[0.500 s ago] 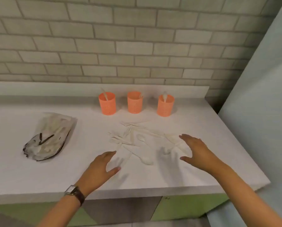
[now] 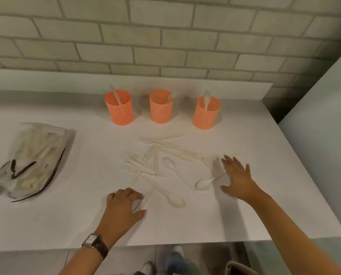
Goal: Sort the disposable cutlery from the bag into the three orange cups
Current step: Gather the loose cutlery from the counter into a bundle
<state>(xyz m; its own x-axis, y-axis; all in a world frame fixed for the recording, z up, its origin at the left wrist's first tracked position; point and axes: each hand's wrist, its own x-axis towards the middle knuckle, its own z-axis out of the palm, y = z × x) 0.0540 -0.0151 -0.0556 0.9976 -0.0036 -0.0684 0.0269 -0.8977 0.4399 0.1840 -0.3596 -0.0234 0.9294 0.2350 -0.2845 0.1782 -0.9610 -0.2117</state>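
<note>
Wristwatch [image 2: 92,240] on the nearest forearm, then left hand [image 2: 124,205] down on the white counter [image 2: 46,225], grip curled: fingers arched over the near end of a slim white piece [image 2: 148,195], thumb just below it; whether the pinch is closed on it, cannot tell. Piece reads as a knife, too pale to be sure. Its long axis runs from that hand far-right toward the pile, so the near end is the one to take, and left hand is clearly the closer one. Just right of it lies a spoon [image 2: 176,201], bowl near-right, handle pointing far-left. Farther right, right hand [image 2: 238,179] low over the counter, grip spread wide, holding nothing. Second spoon [image 2: 202,184] just left of it, bowl to the left, thin handle running right to the hand's edge; touching or not, unclear. Judgement: that spoon suits the right hand, handle aimed at it. Beyond both, loose pile of cutlery [image 2: 155,161], forks and knives crossed at many angles. Bag [image 2: 30,161] well apart at left, crumpled, lying flat. Farthest, three upright orange cups in a row: left cup [image 2: 119,110] with a knife-like piece, middle cup [image 2: 161,110] with a fork, right cup [image 2: 206,116] with a spoon. Spoons go far-right, knives far-left, each on the side of the nearer hand.
</note>
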